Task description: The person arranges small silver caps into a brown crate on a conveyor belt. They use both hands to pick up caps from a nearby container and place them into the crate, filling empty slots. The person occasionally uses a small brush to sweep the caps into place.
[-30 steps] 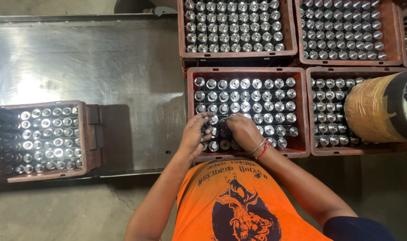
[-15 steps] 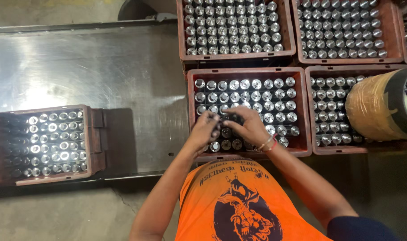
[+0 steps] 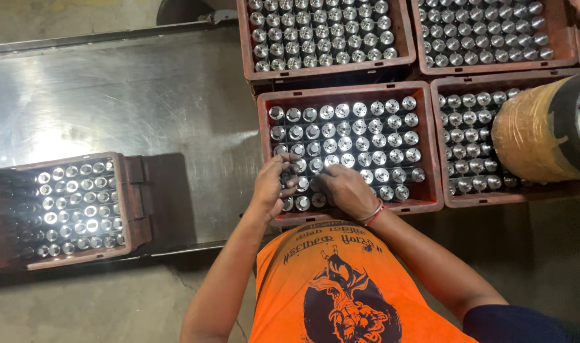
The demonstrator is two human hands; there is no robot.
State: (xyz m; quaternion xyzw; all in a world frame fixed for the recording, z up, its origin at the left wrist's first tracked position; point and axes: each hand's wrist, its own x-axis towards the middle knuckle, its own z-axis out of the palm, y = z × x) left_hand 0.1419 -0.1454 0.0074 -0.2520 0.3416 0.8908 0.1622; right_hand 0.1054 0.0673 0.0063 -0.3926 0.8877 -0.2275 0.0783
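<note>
Gripping metal cylinders as before, left hand, right hand, fingers curled, red crate unmoved

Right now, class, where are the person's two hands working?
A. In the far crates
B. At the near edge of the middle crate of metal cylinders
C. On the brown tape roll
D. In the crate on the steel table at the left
B: the left hand and right hand rest among the metal cylinders at the near edge of the middle crate.

Both hands, left and right, rest on cylinders in the near crate. Another crate sits left of it on the metal table. More crates lie behind it, and a roll to its right.
</note>
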